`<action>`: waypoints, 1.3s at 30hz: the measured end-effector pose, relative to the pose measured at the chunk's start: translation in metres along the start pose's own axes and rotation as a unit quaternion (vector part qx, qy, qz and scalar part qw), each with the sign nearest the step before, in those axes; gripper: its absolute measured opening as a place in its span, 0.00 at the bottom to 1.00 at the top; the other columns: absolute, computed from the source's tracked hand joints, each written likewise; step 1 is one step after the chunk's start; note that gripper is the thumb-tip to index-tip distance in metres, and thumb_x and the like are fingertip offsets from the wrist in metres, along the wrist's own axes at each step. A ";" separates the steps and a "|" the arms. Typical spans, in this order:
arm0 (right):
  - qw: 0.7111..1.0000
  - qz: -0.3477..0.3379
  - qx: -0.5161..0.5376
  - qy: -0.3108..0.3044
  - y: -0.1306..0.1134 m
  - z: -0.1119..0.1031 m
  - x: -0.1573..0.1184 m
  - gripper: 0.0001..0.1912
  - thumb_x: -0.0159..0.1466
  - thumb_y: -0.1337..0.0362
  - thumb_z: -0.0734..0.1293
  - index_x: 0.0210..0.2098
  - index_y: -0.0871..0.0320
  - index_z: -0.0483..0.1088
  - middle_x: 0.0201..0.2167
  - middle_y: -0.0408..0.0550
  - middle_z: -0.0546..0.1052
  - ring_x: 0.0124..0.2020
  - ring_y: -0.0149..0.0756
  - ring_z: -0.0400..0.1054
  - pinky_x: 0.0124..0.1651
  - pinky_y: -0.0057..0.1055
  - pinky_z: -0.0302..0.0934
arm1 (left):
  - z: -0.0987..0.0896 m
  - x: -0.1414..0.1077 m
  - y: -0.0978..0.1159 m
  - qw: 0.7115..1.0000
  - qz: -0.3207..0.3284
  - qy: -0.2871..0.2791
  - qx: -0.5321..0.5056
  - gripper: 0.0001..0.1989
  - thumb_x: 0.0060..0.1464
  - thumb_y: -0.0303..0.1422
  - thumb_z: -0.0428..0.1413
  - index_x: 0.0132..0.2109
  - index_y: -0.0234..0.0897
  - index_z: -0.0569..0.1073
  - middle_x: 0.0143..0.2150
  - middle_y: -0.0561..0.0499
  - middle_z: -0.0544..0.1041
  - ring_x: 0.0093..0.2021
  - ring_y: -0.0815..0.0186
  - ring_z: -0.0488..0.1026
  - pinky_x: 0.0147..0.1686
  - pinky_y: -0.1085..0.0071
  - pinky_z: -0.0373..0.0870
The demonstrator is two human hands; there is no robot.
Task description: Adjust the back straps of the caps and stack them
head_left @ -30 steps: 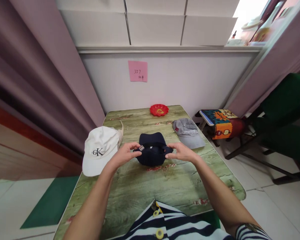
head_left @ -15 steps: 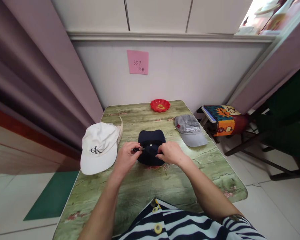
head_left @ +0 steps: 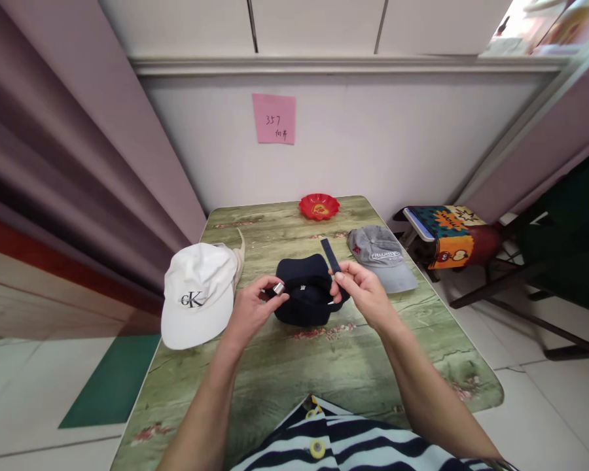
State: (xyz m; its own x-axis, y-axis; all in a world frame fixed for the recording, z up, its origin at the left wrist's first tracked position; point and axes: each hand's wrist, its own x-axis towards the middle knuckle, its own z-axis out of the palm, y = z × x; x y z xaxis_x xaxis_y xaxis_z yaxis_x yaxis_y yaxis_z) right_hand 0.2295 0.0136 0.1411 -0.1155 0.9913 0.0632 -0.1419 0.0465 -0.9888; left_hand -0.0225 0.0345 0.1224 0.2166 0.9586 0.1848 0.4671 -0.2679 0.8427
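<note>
My right hand (head_left: 366,297), over the opening of the navy cap (head_left: 299,311) half a second ago, has withdrawn to the cap's right side, widening the gap from my left hand (head_left: 255,304). The dark strap (head_left: 330,254) in my right fingers now projects clearly, its free end pointing toward the far side.

On the left side of the dark cap (head_left: 302,314), the left hand (head_left: 252,307) partly hides a metal clasp (head_left: 278,288); on its right, the right hand (head_left: 364,294) covers part of a dark strap (head_left: 330,254) and of a grey cap (head_left: 375,242). The label (head_left: 303,288) inside it is too small to read. Nearer than it, a striped shirt (head_left: 353,451) is cut off.
</note>
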 end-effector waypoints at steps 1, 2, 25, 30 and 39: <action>1.000 -0.002 -0.003 0.009 0.000 0.002 0.001 0.15 0.64 0.52 0.67 0.41 0.58 0.71 0.22 0.40 0.74 0.20 0.27 0.67 0.26 0.25 0.61 | 0.001 0.000 0.000 1.000 0.002 0.004 0.003 0.11 0.53 0.39 0.62 0.41 0.39 0.77 0.38 0.52 0.77 0.35 0.66 0.72 0.33 0.72 0.67; 1.000 -0.002 -0.007 0.015 0.000 0.003 0.001 0.16 0.64 0.51 0.67 0.42 0.58 0.71 0.20 0.39 0.73 0.19 0.27 0.65 0.24 0.24 0.59 | 0.003 0.001 0.001 1.000 0.006 0.009 0.009 0.11 0.52 0.40 0.62 0.41 0.39 0.77 0.38 0.51 0.78 0.35 0.66 0.73 0.33 0.72 0.67; 0.981 -0.048 -0.174 0.071 0.004 0.033 0.009 0.14 0.62 0.54 0.68 0.38 0.58 0.78 0.22 0.43 0.77 0.25 0.33 0.70 0.30 0.27 0.60 | 0.033 -0.009 0.038 0.986 0.014 0.164 -0.035 0.13 0.58 0.34 0.56 0.48 0.37 0.79 0.39 0.49 0.74 0.31 0.69 0.70 0.32 0.72 0.70; 0.962 -0.048 -0.262 0.063 0.005 0.038 0.007 0.13 0.61 0.54 0.67 0.35 0.55 0.79 0.25 0.42 0.79 0.25 0.32 0.70 0.32 0.27 0.60 | 0.036 -0.006 0.037 0.933 -0.123 0.172 -0.290 0.13 0.45 0.36 0.66 0.39 0.34 0.81 0.37 0.48 0.80 0.31 0.68 0.75 0.34 0.70 0.75; 0.927 -0.046 -0.363 0.086 0.005 0.048 0.001 0.13 0.63 0.54 0.65 0.32 0.53 0.77 0.18 0.38 0.72 0.19 0.29 0.60 0.27 0.27 0.51 | 0.035 -0.006 0.037 0.854 -0.217 0.141 -0.452 0.16 0.37 0.33 0.70 0.35 0.31 0.80 0.31 0.48 0.81 0.29 0.68 0.77 0.34 0.71 0.78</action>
State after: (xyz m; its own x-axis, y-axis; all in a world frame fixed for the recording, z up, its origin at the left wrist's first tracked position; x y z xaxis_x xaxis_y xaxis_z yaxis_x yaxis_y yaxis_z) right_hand 0.1813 0.0092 0.1427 0.0320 0.9811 0.1910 0.5632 0.1402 -0.8144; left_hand 0.0234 0.0159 0.1347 -0.0840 0.9680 -0.2363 -0.4293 0.1789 0.8853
